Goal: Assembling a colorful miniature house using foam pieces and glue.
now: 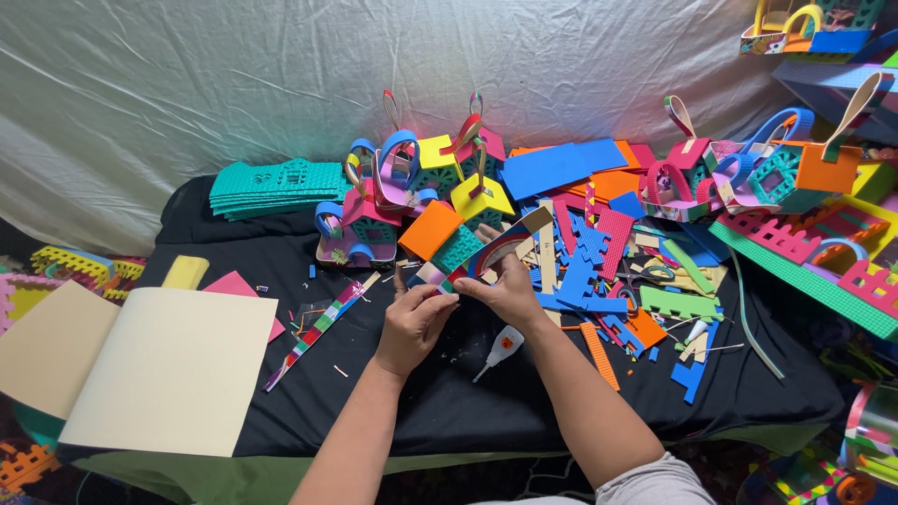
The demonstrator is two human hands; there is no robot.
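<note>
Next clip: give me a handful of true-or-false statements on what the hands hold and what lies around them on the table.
1. Both hands, left hand and right hand, hold a striped foam strip. True.
2. A small glue bottle lies on the black cloth beside the right forearm. True.
3. The stack of teal foam sheets sits at the table's right end. False: it is at the back left.
4. The large cream sheet is under the hands. False: it lies apart, to the left.

Both hands point(458, 304) pinching striped foam strip point(486, 252) (multicoloured), glue bottle point(502, 348) beneath
</note>
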